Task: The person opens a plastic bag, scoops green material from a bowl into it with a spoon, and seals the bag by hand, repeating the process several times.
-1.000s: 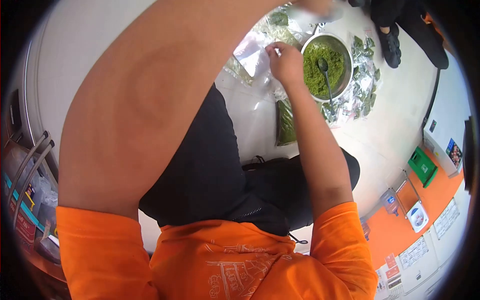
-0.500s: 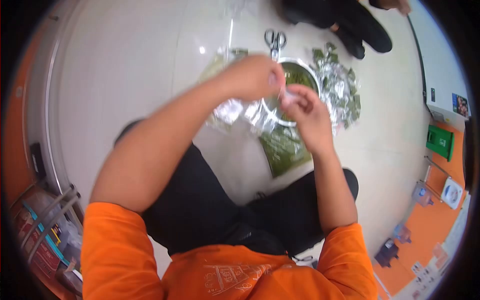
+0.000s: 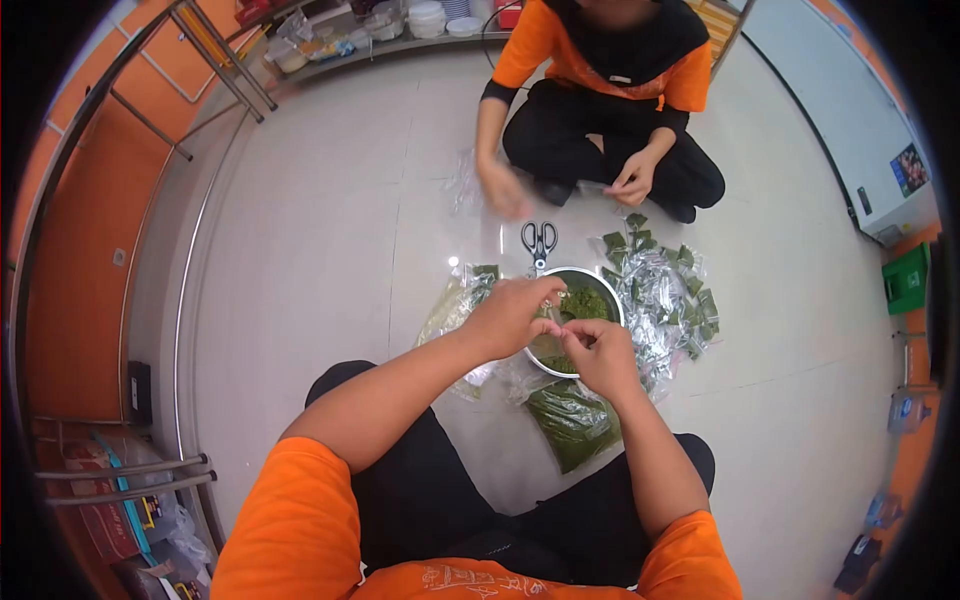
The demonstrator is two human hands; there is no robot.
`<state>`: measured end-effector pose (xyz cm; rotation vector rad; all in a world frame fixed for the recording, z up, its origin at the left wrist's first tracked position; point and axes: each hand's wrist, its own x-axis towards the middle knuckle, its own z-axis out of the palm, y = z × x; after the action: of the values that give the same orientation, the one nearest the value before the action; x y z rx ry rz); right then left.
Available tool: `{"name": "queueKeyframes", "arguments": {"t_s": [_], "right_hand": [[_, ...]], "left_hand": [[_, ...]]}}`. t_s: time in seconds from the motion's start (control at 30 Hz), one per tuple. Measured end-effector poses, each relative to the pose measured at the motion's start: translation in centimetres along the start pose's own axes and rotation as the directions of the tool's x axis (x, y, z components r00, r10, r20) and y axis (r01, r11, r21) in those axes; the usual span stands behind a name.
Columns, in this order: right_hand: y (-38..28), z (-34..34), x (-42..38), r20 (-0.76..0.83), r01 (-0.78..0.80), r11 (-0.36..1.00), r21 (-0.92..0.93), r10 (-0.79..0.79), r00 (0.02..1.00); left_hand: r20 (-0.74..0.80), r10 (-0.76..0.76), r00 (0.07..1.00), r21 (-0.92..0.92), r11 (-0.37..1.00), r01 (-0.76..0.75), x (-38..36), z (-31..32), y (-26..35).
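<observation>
Over a round metal bowl (image 3: 618,300) with green contents, my left hand (image 3: 508,318) and my right hand (image 3: 600,358) come together, fingers pinched. Something small and pale, perhaps clear plastic, shows between the fingertips; I cannot make out what it is. Scissors (image 3: 539,245) with black handles lie at the bowl's far edge. A large bag of green stuff (image 3: 570,425) rests on the near side of the bowl. Several small green packets in clear plastic (image 3: 665,290) are piled at its right, and more clear plastic (image 3: 445,315) lies at its left.
Across the bowl a co-worker in an orange shirt (image 3: 590,60) sits cross-legged on the tiled floor (image 3: 300,250), both hands low near the plastic. Shelves with containers (image 3: 425,20) stand behind. A metal rack (image 3: 130,480) is at left, a white freezer (image 3: 850,110) at right.
The view has tilted up, so the co-worker's torso and the shelves now show. My hands remain together over the bowl, with the left hand's fingers more spread around the pinch.
</observation>
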<state>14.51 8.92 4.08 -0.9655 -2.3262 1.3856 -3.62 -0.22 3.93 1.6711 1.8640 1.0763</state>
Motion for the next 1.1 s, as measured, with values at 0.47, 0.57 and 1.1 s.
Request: {"name": "queueKeyframes", "arguments": {"t_s": [0.47,0.57,1.1], "right_hand": [[0.7,-1.0,0.1,-0.174,0.102,0.987,0.125,-0.080,0.981],[1.3,-1.3,0.7,-0.047,-0.068,0.941,0.333,0.089,0.995],[2.4,0.1,0.3,-0.120,0.276,0.912,-0.303,-0.324,0.938]], "left_hand": [[0.117,-0.406,0.906,-0.355,0.835,0.420,-0.6,3.0,2.0],[0.131,-0.445,0.886,-0.428,0.781,0.455,-0.3,3.2,1.4],[0.058,-0.403,0.913,-0.125,0.905,0.407,0.4,3.8,1.5]]}}
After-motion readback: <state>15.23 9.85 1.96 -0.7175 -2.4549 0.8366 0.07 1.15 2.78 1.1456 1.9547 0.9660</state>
